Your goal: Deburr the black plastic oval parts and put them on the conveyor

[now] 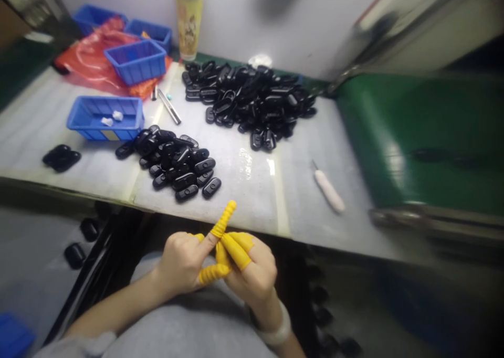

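Fingers [202, 245] of two bare hands drawn together just off the near bench edge, over a lap in a grey garment [189, 321]; ribbed yellow rubber finger cots [223, 220] sheathing several digits, one standing upright above the rest. Left hand [181, 261] and right hand [252, 274] touching, fingers curled inward and partly closed, no black piece in either, any pinch on a cot's rim impossible to tell from this view. Around them, largest first: long pale padded workbench [244, 200]; smooth green panel [409, 137] beyond its right side; large heap of glossy black oval plastic pieces [248, 101] along the far side; smaller heap of matching pieces [169, 164], nearest the hands; crumpled red plastic bag [88, 53] under rectangular blue plastic trays [136, 69]; separate shallow blue plastic tray [86, 129] holding white scraps [112, 116]; tall yellow patterned tumbler with black lid [189, 22]; white-handled pointed hand tool [328, 190] lying right of the hands; slim metal tool [169, 106] between tray and far heap; two black pieces [61, 157] apart at left; more black pieces [74, 255] below the bench edge; white band [275, 329] on the right wrist.
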Demonstrator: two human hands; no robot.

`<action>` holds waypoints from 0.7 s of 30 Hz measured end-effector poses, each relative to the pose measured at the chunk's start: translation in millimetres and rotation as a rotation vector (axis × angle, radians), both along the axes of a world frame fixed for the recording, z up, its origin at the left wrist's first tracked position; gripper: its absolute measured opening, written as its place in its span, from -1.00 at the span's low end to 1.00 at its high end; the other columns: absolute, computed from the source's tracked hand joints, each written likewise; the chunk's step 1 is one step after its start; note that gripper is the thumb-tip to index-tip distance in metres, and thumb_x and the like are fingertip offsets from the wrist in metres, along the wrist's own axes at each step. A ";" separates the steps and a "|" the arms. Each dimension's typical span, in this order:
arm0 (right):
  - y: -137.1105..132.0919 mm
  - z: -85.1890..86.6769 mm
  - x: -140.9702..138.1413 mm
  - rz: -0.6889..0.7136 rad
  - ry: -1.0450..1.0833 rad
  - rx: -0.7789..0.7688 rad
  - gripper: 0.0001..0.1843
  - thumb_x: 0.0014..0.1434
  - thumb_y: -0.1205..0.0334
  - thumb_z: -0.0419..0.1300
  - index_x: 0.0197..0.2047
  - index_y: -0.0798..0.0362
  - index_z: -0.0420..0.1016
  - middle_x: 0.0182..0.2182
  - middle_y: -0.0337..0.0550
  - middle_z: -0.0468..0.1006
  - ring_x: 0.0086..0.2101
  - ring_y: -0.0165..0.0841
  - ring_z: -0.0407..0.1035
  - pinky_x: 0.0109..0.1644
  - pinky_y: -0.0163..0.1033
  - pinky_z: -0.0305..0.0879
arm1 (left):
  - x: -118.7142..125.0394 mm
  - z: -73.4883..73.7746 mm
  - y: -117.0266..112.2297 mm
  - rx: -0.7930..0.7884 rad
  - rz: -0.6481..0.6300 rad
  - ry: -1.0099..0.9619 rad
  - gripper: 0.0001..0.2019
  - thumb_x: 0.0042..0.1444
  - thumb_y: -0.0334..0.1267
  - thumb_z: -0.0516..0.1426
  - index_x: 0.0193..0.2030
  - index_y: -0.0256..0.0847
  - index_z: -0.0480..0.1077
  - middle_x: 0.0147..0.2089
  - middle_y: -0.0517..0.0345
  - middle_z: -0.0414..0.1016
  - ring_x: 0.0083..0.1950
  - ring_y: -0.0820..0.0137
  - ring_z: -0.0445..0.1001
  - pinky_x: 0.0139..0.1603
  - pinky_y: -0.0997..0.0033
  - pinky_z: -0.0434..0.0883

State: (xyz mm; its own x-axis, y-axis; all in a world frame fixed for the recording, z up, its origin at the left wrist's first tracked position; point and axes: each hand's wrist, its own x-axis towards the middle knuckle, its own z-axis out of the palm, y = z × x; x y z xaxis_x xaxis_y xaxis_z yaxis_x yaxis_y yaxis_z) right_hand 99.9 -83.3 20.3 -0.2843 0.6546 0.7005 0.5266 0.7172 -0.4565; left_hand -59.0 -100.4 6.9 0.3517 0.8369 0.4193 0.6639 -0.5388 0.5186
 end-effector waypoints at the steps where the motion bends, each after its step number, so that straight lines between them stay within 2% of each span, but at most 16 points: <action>1: 0.5 0.3 -1.2 0.009 0.010 -0.007 -0.86 0.14 0.53 0.19 -0.26 0.14 0.47 -0.52 -0.14 0.51 -0.48 -0.32 0.45 -0.39 -0.22 0.44 | 0.4 2.3 -0.6 0.045 0.021 0.051 -0.30 0.34 0.15 -0.24 -0.05 -0.44 0.50 -0.62 0.12 0.38 -0.63 0.39 0.31 -0.61 0.42 0.14; 5: 3.7 2.5 0.5 0.053 -0.004 -0.084 -0.85 0.16 0.54 0.16 -0.32 0.12 0.46 -0.51 -0.13 0.53 -0.47 -0.34 0.46 -0.40 -0.26 0.44 | 1.1 5.7 -0.4 -0.014 -0.016 0.034 -0.23 0.33 0.18 -0.32 -0.03 -0.50 0.44 -0.56 0.11 0.45 -0.59 0.37 0.40 -0.58 0.39 0.24; 10: 7.5 7.9 13.0 0.034 -0.018 -0.126 -0.86 0.18 0.48 0.21 -0.20 0.09 0.48 -0.40 -0.12 0.58 -0.39 -0.35 0.49 -0.31 -0.26 0.48 | -2.3 1.5 3.1 0.014 0.021 0.131 -0.19 0.26 0.30 -0.28 -0.05 -0.45 0.45 -0.57 0.13 0.42 -0.60 0.33 0.40 -0.59 0.34 0.25; 14: 9.6 10.9 12.4 0.091 -0.098 -0.180 -0.91 0.21 0.47 0.20 -0.31 0.14 0.50 -0.43 -0.07 0.57 -0.42 -0.32 0.48 -0.33 -0.24 0.47 | -2.8 -1.2 1.5 -0.025 -0.009 0.180 -0.07 0.14 0.43 -0.30 -0.03 -0.47 0.45 -0.54 0.08 0.45 -0.56 0.28 0.45 -0.56 0.31 0.30; 17: 11.0 10.6 8.6 0.107 -0.135 -0.225 -0.85 0.23 0.46 0.16 -0.37 0.18 0.51 -0.45 -0.02 0.56 -0.43 -0.30 0.47 -0.37 -0.24 0.45 | -1.8 -1.2 -0.3 -0.029 -0.001 0.207 -0.08 0.14 0.43 -0.30 -0.11 -0.45 0.47 -0.54 0.04 0.46 -0.55 0.27 0.46 -0.54 0.31 0.30; 21: 12.7 9.0 7.9 0.071 -0.185 -0.222 -0.80 0.27 0.44 0.12 -0.37 0.19 0.52 -0.45 -0.01 0.55 -0.43 -0.31 0.45 -0.37 -0.24 0.42 | -0.9 -1.0 -1.2 -0.024 0.013 0.238 -0.10 0.14 0.43 -0.31 -0.11 -0.41 0.47 -0.54 0.05 0.46 -0.56 0.27 0.46 -0.55 0.31 0.28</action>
State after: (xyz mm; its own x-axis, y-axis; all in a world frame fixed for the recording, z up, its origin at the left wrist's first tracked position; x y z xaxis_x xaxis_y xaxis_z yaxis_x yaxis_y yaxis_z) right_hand 107.8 -70.6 29.4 -0.4440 0.7603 0.4741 0.5679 0.6481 -0.5075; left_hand -59.9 -101.6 5.9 0.4273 0.8510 0.3053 0.7760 -0.5185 0.3592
